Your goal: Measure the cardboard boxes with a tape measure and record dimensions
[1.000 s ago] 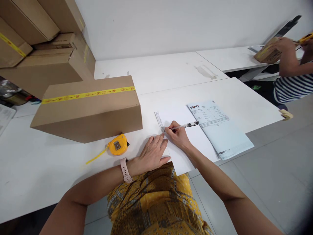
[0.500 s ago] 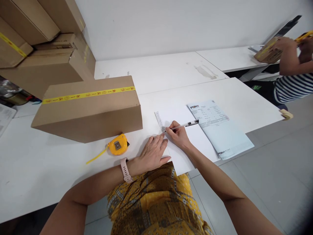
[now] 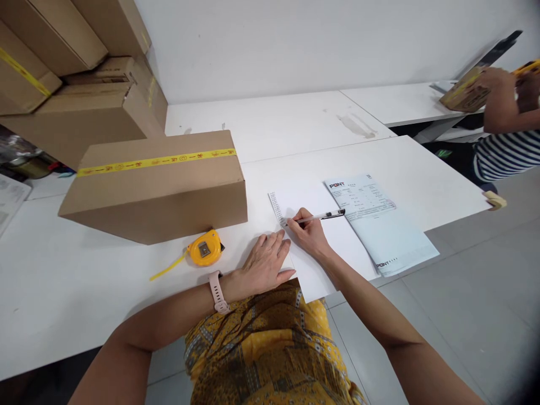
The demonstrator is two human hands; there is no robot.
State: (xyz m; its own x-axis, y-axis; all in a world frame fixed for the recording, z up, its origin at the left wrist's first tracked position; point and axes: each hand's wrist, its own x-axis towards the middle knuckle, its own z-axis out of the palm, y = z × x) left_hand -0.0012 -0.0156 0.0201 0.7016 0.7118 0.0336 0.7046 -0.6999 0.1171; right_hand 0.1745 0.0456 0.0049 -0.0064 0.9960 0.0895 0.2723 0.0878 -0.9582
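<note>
White paper [image 3: 343,244] under right fingers [image 3: 302,214], pen [image 3: 328,215] pinched between.

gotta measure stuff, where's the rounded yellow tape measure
Head view, left of centre: the tape measure lies on the white table, between the brown cardboard box and the pink wristband.

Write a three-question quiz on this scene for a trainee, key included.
1. Which hand holds the pen over the white paper?
2. True or false: the pink wristband is on the left arm.
3. Fill in: the orange tape measure lies between the left arm and the taped ____.

Key: 1. The right hand. 2. True. 3. Box.
</note>
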